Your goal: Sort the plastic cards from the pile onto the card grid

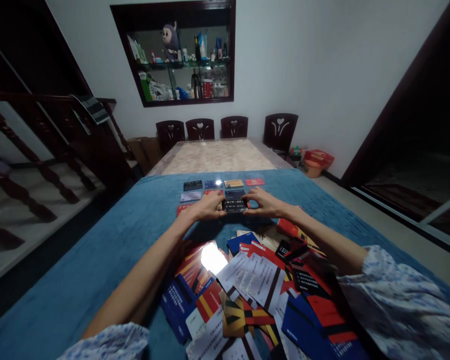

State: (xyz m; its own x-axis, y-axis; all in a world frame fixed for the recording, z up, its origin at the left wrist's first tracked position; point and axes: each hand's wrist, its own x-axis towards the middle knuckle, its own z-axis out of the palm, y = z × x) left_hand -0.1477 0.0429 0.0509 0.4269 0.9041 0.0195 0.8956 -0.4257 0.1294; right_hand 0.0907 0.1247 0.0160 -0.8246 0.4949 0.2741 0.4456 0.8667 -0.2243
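A black card (pixel 234 206) with pale printing is held by its two short sides between my hands, just above or on the cloth; I cannot tell which. My left hand (pixel 209 206) pinches its left end and my right hand (pixel 263 203) its right end. Around them, cards are laid out in rows. At the back are a black stack (pixel 192 185), a blue one (pixel 211 184), a yellow card (pixel 233 183) and a red card (pixel 255 182). Nearer are a silver card (pixel 190 196) and a dark blue card (pixel 235 194). My left hand partly covers a red card (pixel 182 209).
A large loose pile of mixed cards (pixel 262 280) spreads over the blue cloth (pixel 135 240) below my forearms. Beyond the cloth lies the beige tabletop (pixel 221 155). Several dark chairs (pixel 200 129) stand at the far end, and a railing (pixel 33 165) is on the left.
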